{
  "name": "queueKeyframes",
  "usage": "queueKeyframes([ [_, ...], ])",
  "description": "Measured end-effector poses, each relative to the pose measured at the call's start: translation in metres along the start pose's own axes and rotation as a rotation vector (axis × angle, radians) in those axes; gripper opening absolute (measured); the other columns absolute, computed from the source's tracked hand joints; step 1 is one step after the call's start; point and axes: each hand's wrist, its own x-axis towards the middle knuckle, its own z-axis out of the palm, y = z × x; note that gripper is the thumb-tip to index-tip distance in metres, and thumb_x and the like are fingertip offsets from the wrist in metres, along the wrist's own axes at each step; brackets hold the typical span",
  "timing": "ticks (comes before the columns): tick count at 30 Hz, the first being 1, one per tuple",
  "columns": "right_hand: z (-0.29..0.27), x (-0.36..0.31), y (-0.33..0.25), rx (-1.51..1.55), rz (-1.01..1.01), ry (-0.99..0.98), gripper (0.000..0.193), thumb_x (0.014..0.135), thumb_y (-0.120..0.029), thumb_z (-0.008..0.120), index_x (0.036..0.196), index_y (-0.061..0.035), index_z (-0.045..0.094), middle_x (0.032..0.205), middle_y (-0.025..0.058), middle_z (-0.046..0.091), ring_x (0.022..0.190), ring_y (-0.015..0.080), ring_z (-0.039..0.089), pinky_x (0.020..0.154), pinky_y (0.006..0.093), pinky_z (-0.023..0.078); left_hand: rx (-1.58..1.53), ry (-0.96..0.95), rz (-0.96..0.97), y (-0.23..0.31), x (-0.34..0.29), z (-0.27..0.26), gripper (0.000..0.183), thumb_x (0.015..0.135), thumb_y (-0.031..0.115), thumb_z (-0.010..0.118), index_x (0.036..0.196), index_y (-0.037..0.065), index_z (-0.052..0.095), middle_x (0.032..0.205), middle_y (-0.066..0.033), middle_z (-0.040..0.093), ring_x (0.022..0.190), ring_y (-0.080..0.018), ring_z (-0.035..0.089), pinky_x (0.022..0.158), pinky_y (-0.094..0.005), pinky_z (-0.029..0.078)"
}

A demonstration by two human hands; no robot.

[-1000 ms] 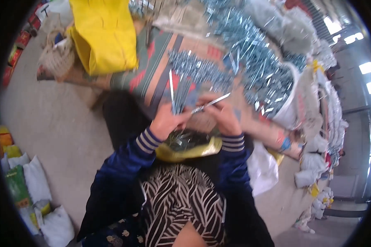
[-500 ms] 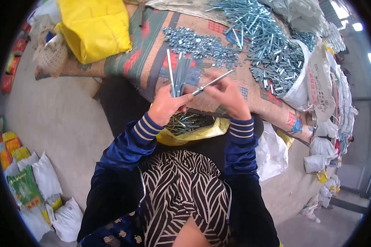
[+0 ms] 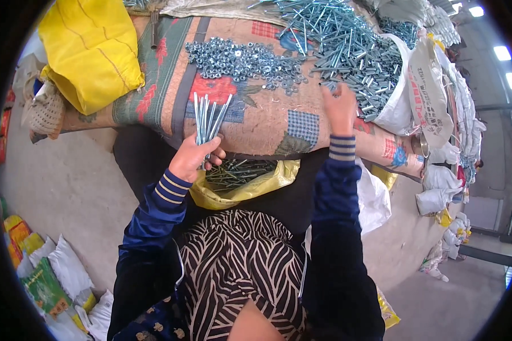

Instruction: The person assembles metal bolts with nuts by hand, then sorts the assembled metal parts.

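Head view, watched from my distant station, shows me first the broad patchwork-patterned cloth (image 3: pixel 256 128) in brown, green and red, spread over the work surface before the seated person. On its far right side I see a large heap of blue-silver metal tubes and rods (image 3: pixel 352 62), its right edge running against a white woven sack (image 3: pixel 405 96). A big, bright yellow fabric bag (image 3: pixel 91 48) lies at the cloth's left end. Nearer, at the person's lap, an open yellow plastic bag (image 3: pixel 247 197) holds dark, slender metal rods (image 3: pixel 239 173). Mid-cloth, small silvery metal nuts (image 3: pixel 239 61) lie in a loose band, left of the heap. I find the bare left hand (image 3: pixel 196 159) above the open bag's left side, its fingers closed around a bundle of slim silvery metal rods (image 3: pixel 208 122), whose far ends fan out toward the nuts. The bare right hand (image 3: pixel 340 108) is at the heap's near left edge, fingers bent; I cannot tell how far they open or whether they grip anything.
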Motion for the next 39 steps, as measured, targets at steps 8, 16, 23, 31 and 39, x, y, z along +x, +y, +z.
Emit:
queueKeyframes([
  [8, 0.02, 0.022, 0.009, -0.369, -0.253, 0.118, 0.038, 0.073, -0.036, 0.073, 0.103, -0.0127, 0.067, 0.095, 0.005, 0.064, 0.09, 0.0232, 0.058, 0.077, 0.0381, 0.046, -0.069, -0.039, 0.027, 0.0, -0.01, -0.014, 0.027, 0.088, 0.024, 0.062, 0.107, 0.004, 0.059, 0.075, -0.0013, 0.061, 0.057, -0.0073, 0.053, 0.047, -0.0192, 0.034],
  [16, 0.012, -0.024, -0.031, 1.593, 0.197, -0.677, 0.03, 0.09, -0.008, 0.057, 0.119, 0.0006, 0.056, 0.103, 0.0085, 0.064, 0.083, 0.013, 0.059, 0.076, 0.0261, 0.048, -0.182, -0.203, -0.009, 0.008, 0.005, 0.005, 0.02, 0.086, 0.017, 0.064, 0.099, 0.002, 0.06, 0.07, -0.0022, 0.058, 0.053, -0.0097, 0.054, 0.044, -0.0209, 0.036],
  [23, -0.003, -0.051, -0.07, 1.45, 0.072, -0.706, 0.032, 0.09, -0.009, 0.058, 0.119, 0.0017, 0.052, 0.102, 0.014, 0.064, 0.093, 0.0195, 0.064, 0.08, 0.0289, 0.053, -0.173, -0.235, -0.003, 0.011, 0.001, 0.01, 0.02, 0.087, 0.017, 0.064, 0.097, 0.001, 0.058, 0.069, -0.0024, 0.058, 0.052, -0.009, 0.055, 0.041, -0.0182, 0.036],
  [31, -0.003, -0.057, -0.078, 1.539, 0.193, -0.756, 0.035, 0.091, -0.013, 0.058, 0.121, 0.0004, 0.046, 0.102, 0.0167, 0.064, 0.091, 0.0225, 0.065, 0.076, 0.0282, 0.055, -0.156, -0.239, -0.003, 0.014, -0.005, 0.007, 0.022, 0.085, 0.018, 0.066, 0.098, 0.002, 0.058, 0.072, -0.0034, 0.06, 0.054, -0.0095, 0.056, 0.041, -0.0186, 0.036],
  [39, -0.001, -0.061, -0.074, 1.48, 0.212, -0.691, 0.034, 0.092, -0.013, 0.056, 0.123, -0.0009, 0.048, 0.101, 0.0144, 0.065, 0.089, 0.0186, 0.065, 0.074, 0.0273, 0.054, -0.145, -0.264, -0.018, 0.011, -0.004, 0.003, 0.021, 0.083, 0.019, 0.069, 0.095, 0.004, 0.059, 0.075, -0.0041, 0.061, 0.058, -0.0092, 0.059, 0.044, -0.0188, 0.039],
])
